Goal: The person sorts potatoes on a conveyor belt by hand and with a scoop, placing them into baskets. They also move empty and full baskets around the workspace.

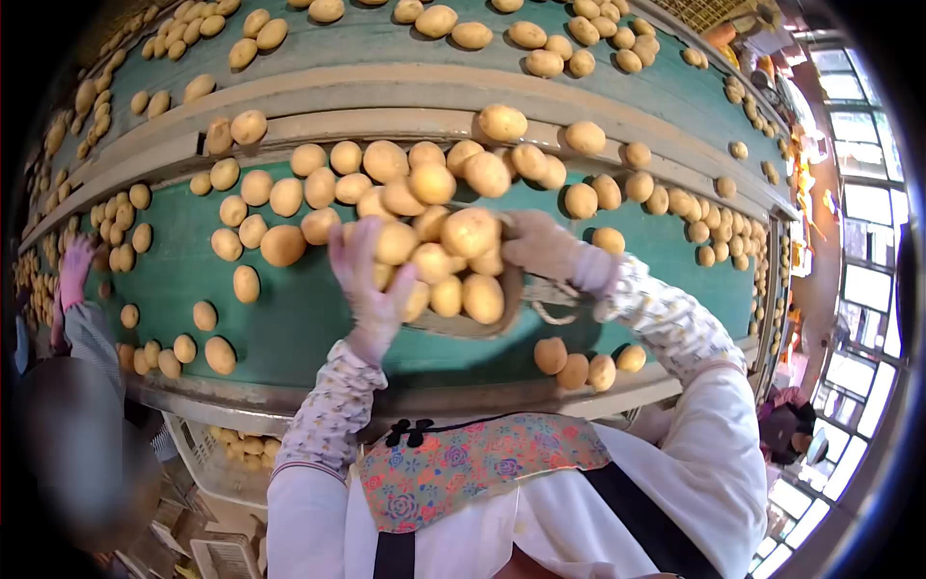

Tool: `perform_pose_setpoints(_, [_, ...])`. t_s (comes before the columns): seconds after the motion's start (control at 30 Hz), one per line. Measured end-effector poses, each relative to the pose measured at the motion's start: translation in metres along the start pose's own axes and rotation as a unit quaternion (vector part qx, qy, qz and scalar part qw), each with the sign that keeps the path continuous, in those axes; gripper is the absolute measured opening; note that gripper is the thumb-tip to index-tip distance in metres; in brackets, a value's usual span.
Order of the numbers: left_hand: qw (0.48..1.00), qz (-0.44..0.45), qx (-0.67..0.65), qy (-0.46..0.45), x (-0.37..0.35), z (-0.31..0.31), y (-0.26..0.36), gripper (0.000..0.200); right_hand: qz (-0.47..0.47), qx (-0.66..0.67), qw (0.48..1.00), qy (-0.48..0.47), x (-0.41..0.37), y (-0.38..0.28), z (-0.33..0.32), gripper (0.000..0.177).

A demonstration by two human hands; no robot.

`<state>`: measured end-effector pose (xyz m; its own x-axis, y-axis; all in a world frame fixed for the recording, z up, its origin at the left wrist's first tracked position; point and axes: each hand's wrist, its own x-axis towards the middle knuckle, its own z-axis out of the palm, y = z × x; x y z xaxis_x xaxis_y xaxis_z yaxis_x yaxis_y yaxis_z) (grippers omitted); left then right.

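Observation:
A container (511,299) heaped with potatoes (470,233) sits over the green conveyor belt (309,338) in front of me. My left hand (369,280), in a pale pinkish glove, lies against the potatoes at the container's left side, its fingers spread. At the upper right, my right hand (545,246), in a dirty glove, has its fingers closed round the container's rim. A cord loop hangs from the right side. Loose potatoes (283,245) lie on the belt to the left, and a row of them runs behind the container.
Another belt (386,39) with scattered potatoes runs beyond a metal divider (338,92). A co-worker's gloved hand (75,270) is over the belt at far left. Below the near edge stands a white crate (198,463) with potatoes. More people are at the far right.

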<state>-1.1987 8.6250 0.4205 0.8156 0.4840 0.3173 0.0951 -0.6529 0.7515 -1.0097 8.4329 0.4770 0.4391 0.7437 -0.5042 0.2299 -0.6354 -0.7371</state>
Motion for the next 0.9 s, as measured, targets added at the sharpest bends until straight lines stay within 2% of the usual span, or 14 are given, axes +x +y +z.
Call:
perform_pose_setpoints(0.1, [0.993,-0.04,-0.107,0.028,0.001,-0.031,-0.034,0.066,-0.049,0.182,0.982,-0.026,0.011,-0.034,0.049,0.055])
perform_pose_setpoints(0.17, [0.998,-0.04,-0.044,-0.033,-0.002,-0.075,-0.036,0.062,-0.066,0.134,0.989,0.013,0.012,-0.065,0.083,0.063])
perform_pose_setpoints(0.23, [0.995,0.087,0.047,-0.008,0.003,-0.128,-0.025,0.066,-0.172,0.081,0.978,0.086,0.012,-0.097,0.108,0.056])
perform_pose_setpoints(0.27, [0.992,0.112,0.051,0.03,-0.005,-0.15,-0.026,0.067,-0.141,0.189,0.971,0.03,0.008,-0.113,0.122,0.052])
perform_pose_setpoints(0.33, [0.981,0.126,0.074,0.131,-0.032,-0.19,-0.029,0.075,-0.135,0.13,0.982,-0.035,0.004,-0.161,0.15,0.044])
perform_pose_setpoints(0.37, [0.967,0.136,0.156,0.151,-0.05,-0.218,-0.031,0.076,-0.156,-0.04,0.986,-0.046,0.002,-0.196,0.161,0.041])
perform_pose_setpoints(0.43, [0.932,0.087,0.255,0.243,-0.107,-0.264,-0.053,0.077,-0.243,-0.105,0.96,-0.094,-0.001,-0.234,0.205,0.04])
perform_pose_setpoints(0.53, [0.889,-0.164,0.122,0.41,-0.194,-0.296,-0.043,0.079,-0.382,-0.283,0.868,-0.145,0.011,-0.275,0.315,0.041])
perform_pose_setpoints(0.63, [0.869,-0.254,0.179,0.384,-0.243,-0.297,-0.075,0.079,-0.495,-0.53,0.681,-0.1,0.022,-0.29,0.41,0.043])
perform_pose_setpoints(0.7, [0.864,-0.294,0.221,0.342,-0.255,-0.299,-0.107,0.078,-0.471,-0.388,0.78,-0.137,0.008,-0.283,0.393,0.046])
perform_pose_setpoints(0.8, [0.867,-0.313,0.288,0.262,-0.253,-0.303,-0.15,0.078,-0.476,-0.19,0.858,-0.005,-0.007,-0.241,0.299,0.045])
perform_pose_setpoints(0.83, [0.866,-0.308,0.318,0.233,-0.249,-0.302,-0.167,0.078,-0.404,-0.295,0.86,0.098,0.01,-0.218,0.294,0.044])
perform_pose_setpoints(0.87, [0.87,-0.286,0.351,0.198,-0.24,-0.298,-0.182,0.078,-0.336,-0.165,0.927,0.003,0.0,-0.198,0.229,0.046])
perform_pose_setpoints(0.9, [0.876,-0.248,0.381,0.162,-0.23,-0.295,-0.198,0.078,-0.227,-0.201,0.95,0.07,-0.017,-0.182,0.185,0.043])
